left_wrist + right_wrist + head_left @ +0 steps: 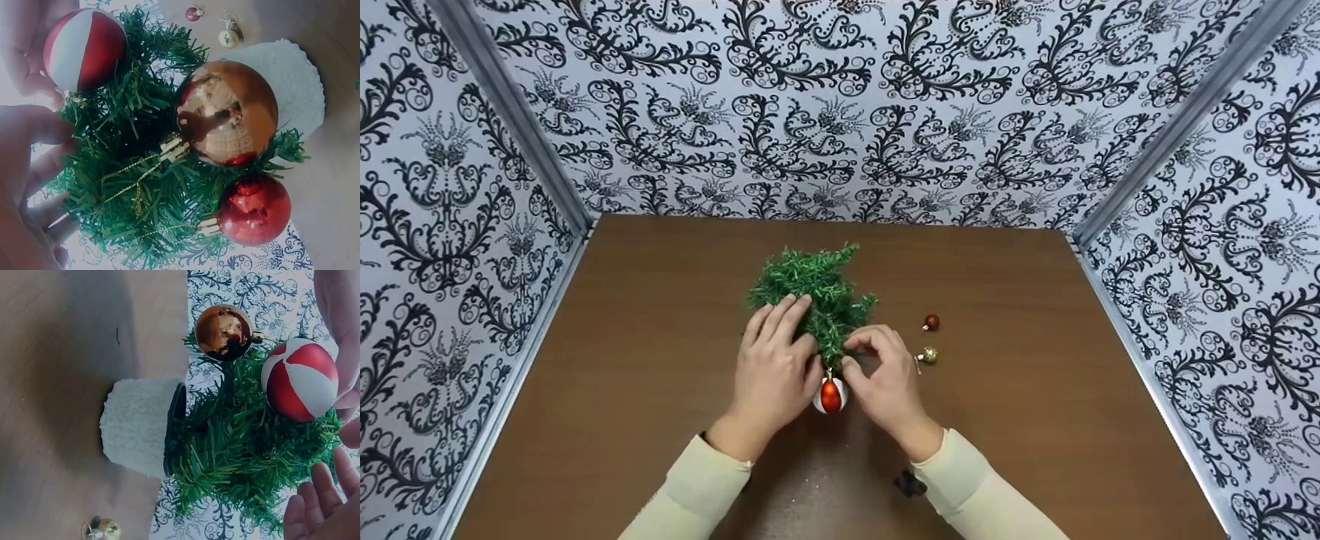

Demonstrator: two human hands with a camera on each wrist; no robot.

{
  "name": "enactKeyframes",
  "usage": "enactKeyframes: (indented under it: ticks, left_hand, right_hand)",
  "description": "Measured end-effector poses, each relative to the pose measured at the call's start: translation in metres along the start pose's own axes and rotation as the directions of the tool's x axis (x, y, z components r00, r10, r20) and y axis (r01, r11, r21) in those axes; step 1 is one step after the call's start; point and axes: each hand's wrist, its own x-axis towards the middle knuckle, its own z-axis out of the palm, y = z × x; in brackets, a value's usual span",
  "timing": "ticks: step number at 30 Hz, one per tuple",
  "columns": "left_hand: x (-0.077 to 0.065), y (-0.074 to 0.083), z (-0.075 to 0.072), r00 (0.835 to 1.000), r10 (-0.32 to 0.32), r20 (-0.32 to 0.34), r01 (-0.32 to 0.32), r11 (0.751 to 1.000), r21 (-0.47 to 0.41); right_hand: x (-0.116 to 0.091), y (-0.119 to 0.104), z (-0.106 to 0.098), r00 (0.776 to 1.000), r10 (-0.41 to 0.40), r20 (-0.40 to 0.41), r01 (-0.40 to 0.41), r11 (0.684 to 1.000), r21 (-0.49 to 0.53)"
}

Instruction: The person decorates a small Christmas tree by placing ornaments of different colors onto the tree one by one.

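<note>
A small artificial Christmas tree (817, 289) stands between the hands, in a pot with a white fleecy cover (143, 424). A red-and-white ball (830, 396) hangs at the tree's top, its gold cap against the green tips. My left hand (776, 367) rests on the greenery, fingers fairly straight and spread, its thumb near the ball's cap. With bent forefinger and thumb, my right hand (885, 382) pinches at a branch tip just above the ball; the exact contact is partly hidden. A copper ball (228, 112) and a shiny red ball (255, 209) hang lower.
To the right of the tree, a small dark red ball (932, 322) and a small gold ball (930, 355) with a loop lie on the brown table (1035, 420). A green needle (118, 336) lies loose. Patterned walls (810, 112) enclose the back and sides.
</note>
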Motion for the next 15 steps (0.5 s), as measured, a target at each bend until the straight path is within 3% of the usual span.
enactKeyframes:
  ticks: [9,15]
  left_hand:
    - [0.001,0.001,-0.001,1.0,-0.016,-0.016,0.015,0.999,-0.037]
    - [0.003,0.005,-0.002,0.998,-0.058,0.01,0.058,0.998,0.0]
  right_hand:
    - [-0.005,0.012,-0.013,1.0,-0.006,-0.011,0.005,1.0,-0.023]
    - [-0.014,0.032,-0.029,0.998,0.029,0.062,-0.023,0.995,-0.099]
